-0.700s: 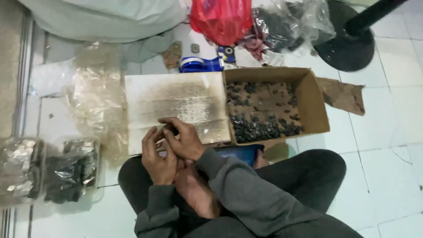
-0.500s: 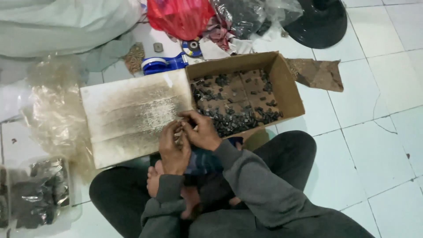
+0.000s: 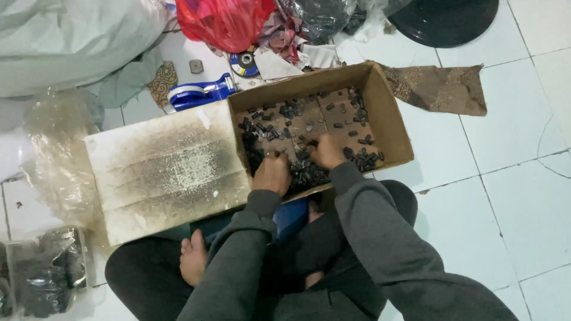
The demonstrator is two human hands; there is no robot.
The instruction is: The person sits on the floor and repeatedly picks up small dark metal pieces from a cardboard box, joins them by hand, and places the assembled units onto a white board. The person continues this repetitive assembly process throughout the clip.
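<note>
Hands, left hand [image 3: 272, 173] and right hand [image 3: 328, 152], dug into small black cylindrical parts [image 3: 306, 171] at the near edge of the open brown cardboard box [image 3: 392, 122]; finger positions could not be told.

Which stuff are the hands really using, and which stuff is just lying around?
In use: left hand and right hand, both in the cardboard box among small black parts.

Lying about: white board, blue tape dispenser, red bag, grinding disc.
</note>
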